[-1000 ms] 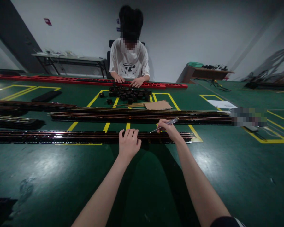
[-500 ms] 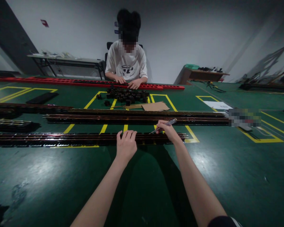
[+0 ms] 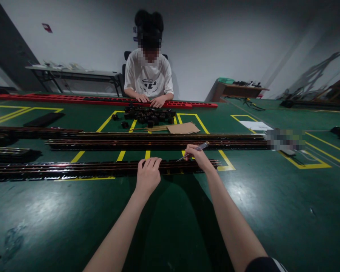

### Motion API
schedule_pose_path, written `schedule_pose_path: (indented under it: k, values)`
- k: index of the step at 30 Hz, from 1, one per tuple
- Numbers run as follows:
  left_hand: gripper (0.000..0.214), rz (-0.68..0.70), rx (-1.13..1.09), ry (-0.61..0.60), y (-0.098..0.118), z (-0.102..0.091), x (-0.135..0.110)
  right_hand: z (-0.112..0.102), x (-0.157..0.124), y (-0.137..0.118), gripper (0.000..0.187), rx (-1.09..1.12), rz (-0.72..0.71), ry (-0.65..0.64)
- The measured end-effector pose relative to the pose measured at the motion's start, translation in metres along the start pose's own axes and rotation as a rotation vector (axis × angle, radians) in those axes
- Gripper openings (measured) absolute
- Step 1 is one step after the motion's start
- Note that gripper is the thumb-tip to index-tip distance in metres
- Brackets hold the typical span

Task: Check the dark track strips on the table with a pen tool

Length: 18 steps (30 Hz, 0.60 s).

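Note:
A long black rail with thin copper-coloured rods along it lies across the green table in front of me. My left hand grips it near the middle of the view, fingers curled over its top and far side. Between the fingers of my right hand is a slim screwdriver, its handle pointing up to the right. The shaft slants down left, with the tip at or just above the rail; contact cannot be made out. Farther right, the rod ends stick out past the rail.
A second black rail bundle lies parallel behind. Beyond it are a cardboard piece, a heap of small black parts and a red slotted rail. A co-worker sits opposite, hands at the red rail. Yellow tape marks the table.
The whole scene has shifted slightly left as my head turned. Both my hands keep about the same places on the rail, with the screwdriver held at a similar slant.

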<state>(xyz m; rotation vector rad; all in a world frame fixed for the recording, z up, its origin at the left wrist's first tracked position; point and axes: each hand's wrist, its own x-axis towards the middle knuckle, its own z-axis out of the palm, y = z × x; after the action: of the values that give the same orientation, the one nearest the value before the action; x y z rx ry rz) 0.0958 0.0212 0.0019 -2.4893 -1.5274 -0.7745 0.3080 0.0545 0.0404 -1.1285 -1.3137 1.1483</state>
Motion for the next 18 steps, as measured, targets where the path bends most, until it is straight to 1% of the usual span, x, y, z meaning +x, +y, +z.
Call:
schedule_pose_path:
  k: [9,18]
  values:
    - [0.036,-0.025,-0.023,0.019,0.0019,-0.0019,0.0023,-0.0009,0.0005,0.0017,0.017,0.003,-0.013,-0.010]
    - [0.043,-0.017,0.016,0.021,0.0032,-0.0025,0.0032,-0.0014,0.0006,0.0056,0.018,0.044,-0.016,-0.004]
